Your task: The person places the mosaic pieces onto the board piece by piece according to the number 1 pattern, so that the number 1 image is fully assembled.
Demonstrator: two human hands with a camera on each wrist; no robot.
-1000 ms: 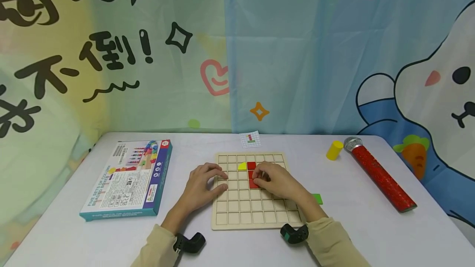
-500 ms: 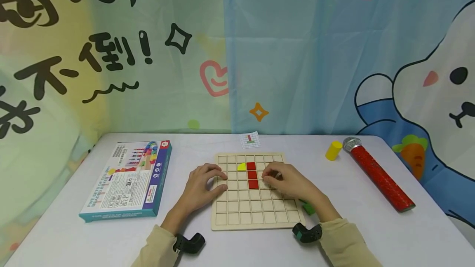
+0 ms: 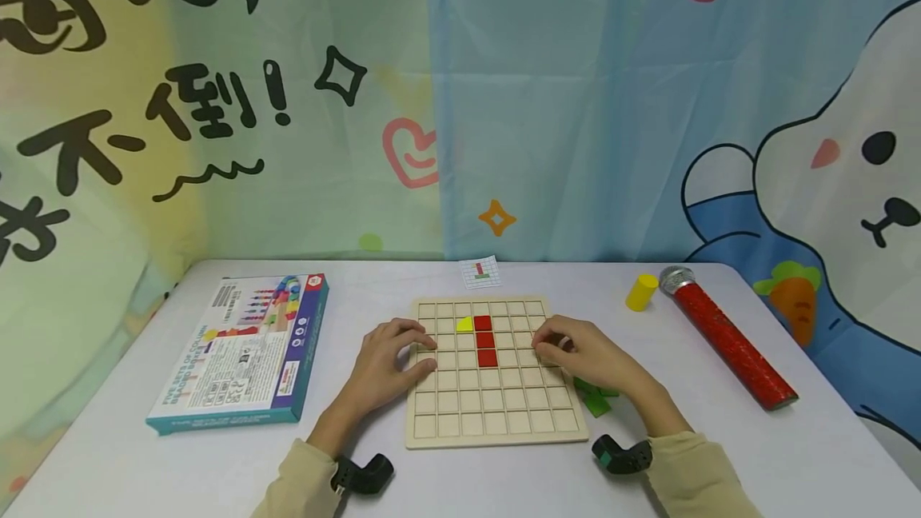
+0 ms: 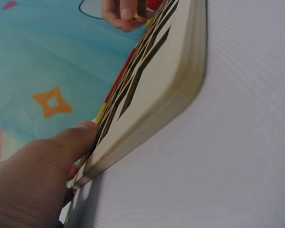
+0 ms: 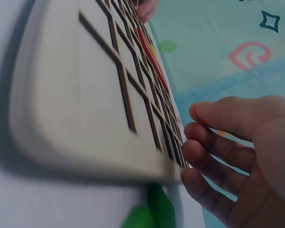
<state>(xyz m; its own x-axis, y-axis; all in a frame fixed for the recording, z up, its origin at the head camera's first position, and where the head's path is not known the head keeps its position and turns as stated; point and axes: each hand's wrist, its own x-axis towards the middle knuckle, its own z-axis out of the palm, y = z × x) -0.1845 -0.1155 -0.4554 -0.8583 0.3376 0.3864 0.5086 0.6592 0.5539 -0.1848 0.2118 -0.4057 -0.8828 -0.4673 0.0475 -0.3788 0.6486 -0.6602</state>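
Light touch, small pieces: we see a gridded board (image 3: 468,402) one nudge could upset.

On the bench (image 3: 216,474), the left grip (image 3: 392,358) rests relaxed at the board's left edge; the right grip (image 3: 586,352), loosely curled and visibly empty, is by the right. A shove, we judge, could jog the red squares (image 3: 485,340) and yellow piece (image 3: 464,324); a low sweep could scatter the green pieces (image 3: 596,402) beside the board.

Red squares (image 3: 485,340) on gridded board (image 3: 496,424), between left hand (image 3: 392,358) and right hand (image 3: 588,352)
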